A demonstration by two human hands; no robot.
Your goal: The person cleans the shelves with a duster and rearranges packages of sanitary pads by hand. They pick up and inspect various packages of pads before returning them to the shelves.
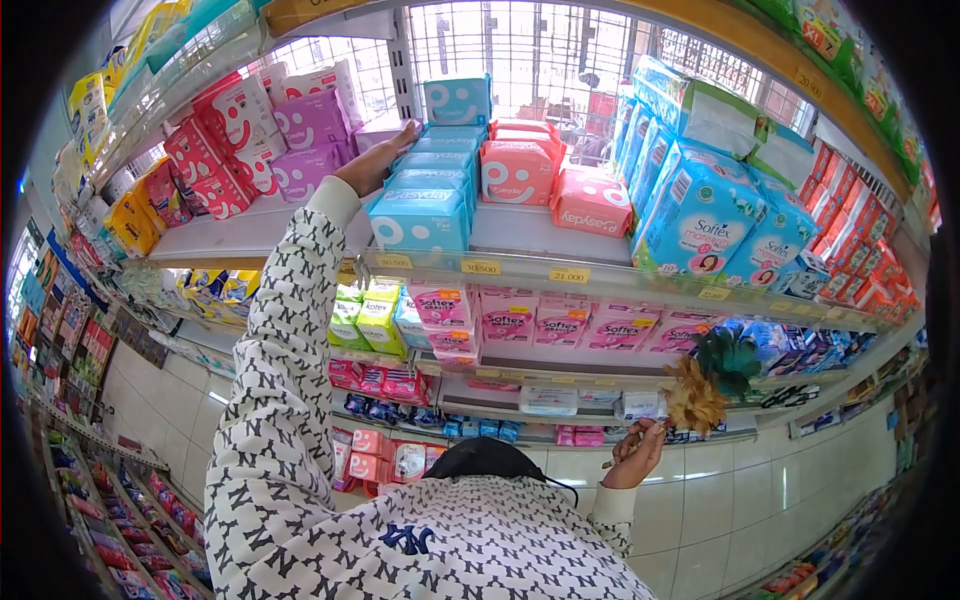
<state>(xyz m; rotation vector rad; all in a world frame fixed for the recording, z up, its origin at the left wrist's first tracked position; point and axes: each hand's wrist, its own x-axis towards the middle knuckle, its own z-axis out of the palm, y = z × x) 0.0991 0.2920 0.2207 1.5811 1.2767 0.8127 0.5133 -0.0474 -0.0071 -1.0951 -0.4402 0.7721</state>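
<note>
**aisle_lurker:** so which step was that, dusting or restacking?

**shelfnerd:** restacking, I'd say. The left hand (383, 160) was up on the white metal shelf (240, 235), fingers laid flat against the left side of the stack of light blue plastic-wrapped pad packs (425, 195). It looked unclenched, pressing rather than gripping, though I couldn't see the thumb. That stack sat at the front edge of the shelf, just beside the salmon-pink pad packs (518, 165) on its right.

**aisle_lurker:** and the other hand?

**shelfnerd:** the right hand (632, 455) was clenched around the thin handle of a feather duster with tan and dark green feathers (708, 380). It was held low, well apart from the blue stack, with the head pointing up toward a lower shelf.

**aisle_lurker:** what would the next move need?

**shelfnerd:** my guess: a steady sideways push, since the packs are piled several high and the front 1 sat right at the lip above the yellow price tags (481, 267). Getting the duster in there calls for lifting it 2 shelves up.
</note>
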